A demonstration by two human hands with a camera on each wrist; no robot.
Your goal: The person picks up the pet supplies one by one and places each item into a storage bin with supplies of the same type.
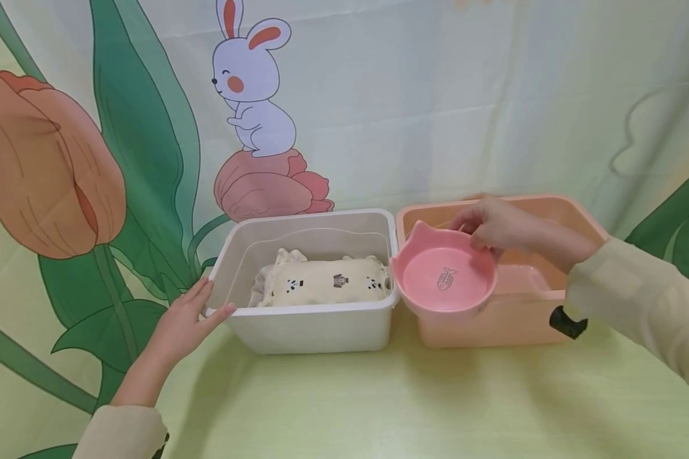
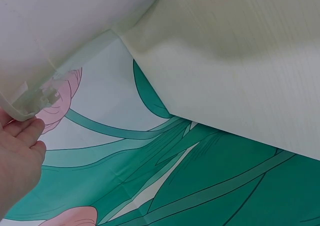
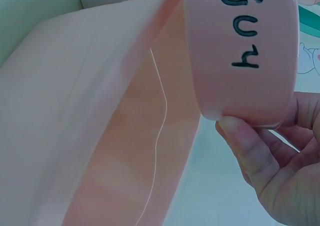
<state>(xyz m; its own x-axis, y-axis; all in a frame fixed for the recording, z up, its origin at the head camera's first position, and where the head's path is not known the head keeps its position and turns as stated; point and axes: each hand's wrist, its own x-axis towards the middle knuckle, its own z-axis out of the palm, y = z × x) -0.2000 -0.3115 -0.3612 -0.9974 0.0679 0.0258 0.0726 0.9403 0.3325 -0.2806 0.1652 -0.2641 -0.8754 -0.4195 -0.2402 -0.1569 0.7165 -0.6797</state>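
Note:
My right hand (image 1: pixel 502 224) pinches the rim of a pink pet bowl (image 1: pixel 448 274) with cat-ear points and a fishbone print inside. The bowl is tilted toward me, in front of the peach bin (image 1: pixel 494 325) and beside the white bin's right end. Dark lettering shows on the bowl's side (image 3: pixel 245 51) in the right wrist view, with thumb and fingers at its edge. My left hand (image 1: pixel 186 319) rests at the front left corner of the white bin (image 1: pixel 321 328), touching its rim. A cream cushion (image 1: pixel 321 280) with small animal prints lies inside that bin.
Both bins stand side by side on a pale green table (image 1: pixel 333 401), close to a printed curtain (image 1: pixel 407 108) behind. Through the gap behind the right arm, a pinkish translucent item (image 1: pixel 519 280) shows inside the peach bin; its kind is unclear.

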